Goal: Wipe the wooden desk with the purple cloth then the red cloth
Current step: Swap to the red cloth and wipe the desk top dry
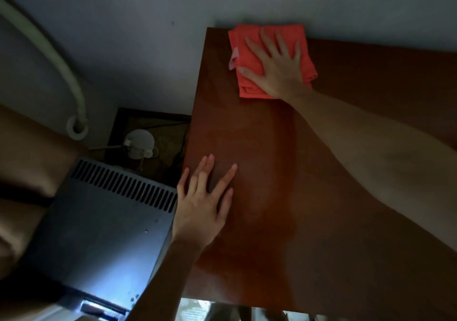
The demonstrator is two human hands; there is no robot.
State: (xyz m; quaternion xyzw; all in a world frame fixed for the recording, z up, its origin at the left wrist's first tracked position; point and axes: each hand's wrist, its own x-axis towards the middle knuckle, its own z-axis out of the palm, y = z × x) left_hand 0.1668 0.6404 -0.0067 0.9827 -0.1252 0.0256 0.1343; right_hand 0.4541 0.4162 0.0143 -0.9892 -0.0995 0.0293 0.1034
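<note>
Dim light falls over a reddish-brown wooden tabletop (284, 197), its smooth surface carrying a faint glossy streak down the middle. Nearest the camera, the left hand (200, 212) lies flat on the wood at the tabletop's left edge, palm down and fingers spread, holding nothing. Just left of that edge, lower down, sits a grey metal box (99, 221) with a row of narrow ventilation slots along its far side. Beyond the box, on a dark patch of floor, rests a small round white object (139, 145) with a cord; what it is cannot be told.

Farther along the tabletop, the right forearm stretches in from the right, and the right hand (277, 68) presses down on the red cloth (247, 46), fingers splayed and flat across it, not clenched. The cloth is folded into a rough rectangle of soft, slightly fuzzy fabric, with layered edges showing at its near side and a pale tag at its left side. It lies at the far left corner of the tabletop, close to the plain grey wall (148, 36). A pale curved pipe (57, 56) runs down the wall at far left, ending in a round collar.
</note>
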